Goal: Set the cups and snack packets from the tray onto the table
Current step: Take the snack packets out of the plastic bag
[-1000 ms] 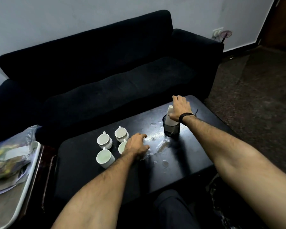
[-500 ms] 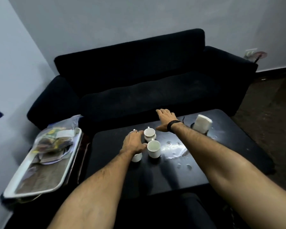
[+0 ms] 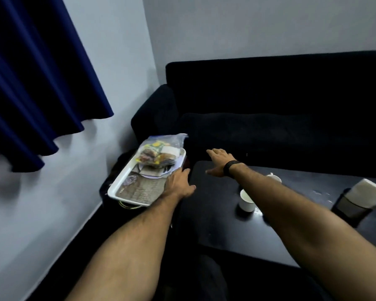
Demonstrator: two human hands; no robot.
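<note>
A white tray point(image 3: 117, 185) rests on a low stand left of the black table point(image 3: 217, 222). A clear bag of snack packets point(image 3: 159, 154) lies at the tray's far end. My left hand point(image 3: 179, 183) hovers at the tray's right rim, fingers apart, holding nothing. My right hand point(image 3: 220, 162), with a black wristband, stretches open over the table's far left corner, a short way right of the bag. One white cup point(image 3: 246, 200) stands on the table under my right forearm. A second cup point(image 3: 274, 177) shows partly behind that arm.
A black sofa point(image 3: 269, 118) runs behind the table. A dark holder with white napkins point(image 3: 356, 198) stands at the table's right. Blue curtain point(image 3: 30, 72) hangs at the left wall. Water drops mark the tabletop near the holder.
My view has swung left toward the tray. Both hands have left the cups and moved left, the left one to the tray's rim, the right one toward the bag.
</note>
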